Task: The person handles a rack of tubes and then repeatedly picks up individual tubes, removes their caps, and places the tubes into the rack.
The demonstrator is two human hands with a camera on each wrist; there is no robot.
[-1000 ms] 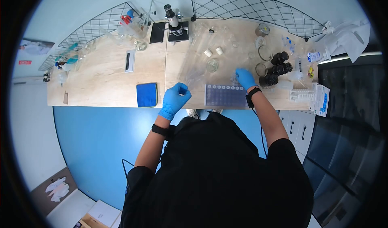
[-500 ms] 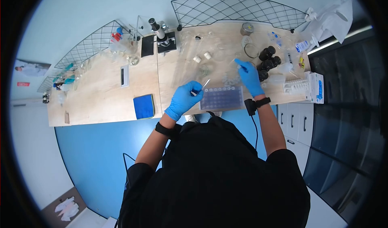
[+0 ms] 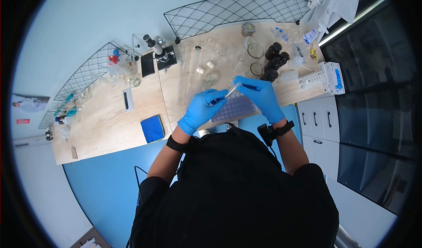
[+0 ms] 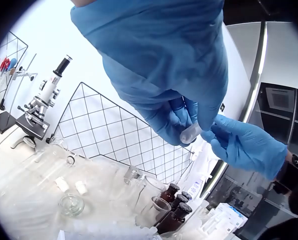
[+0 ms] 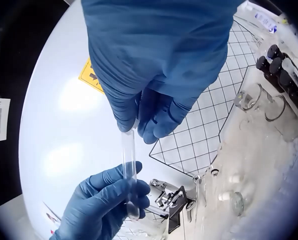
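Clear tube [image 5: 129, 150] aloft over worktop [image 3: 99, 125], long axis spanning left hand [image 3: 198, 112] to right hand [image 3: 266, 100]. Left fingers [image 5: 111, 176] grip near rounded end; right fingers [image 5: 122, 112] pinch opposite end (tip partly hidden).

A slim, clear test tube [image 5: 129, 156] with a rounded bottom is held in the air between the two gloved hands. The left hand [image 3: 200, 111] grips it near its rounded end, which looks whitish. At the opposite end, a small white cap [image 3: 239, 84] sits at the fingertips of the right hand [image 3: 263, 99]; whether it is fully seated cannot be told. The tube slants across the head view.
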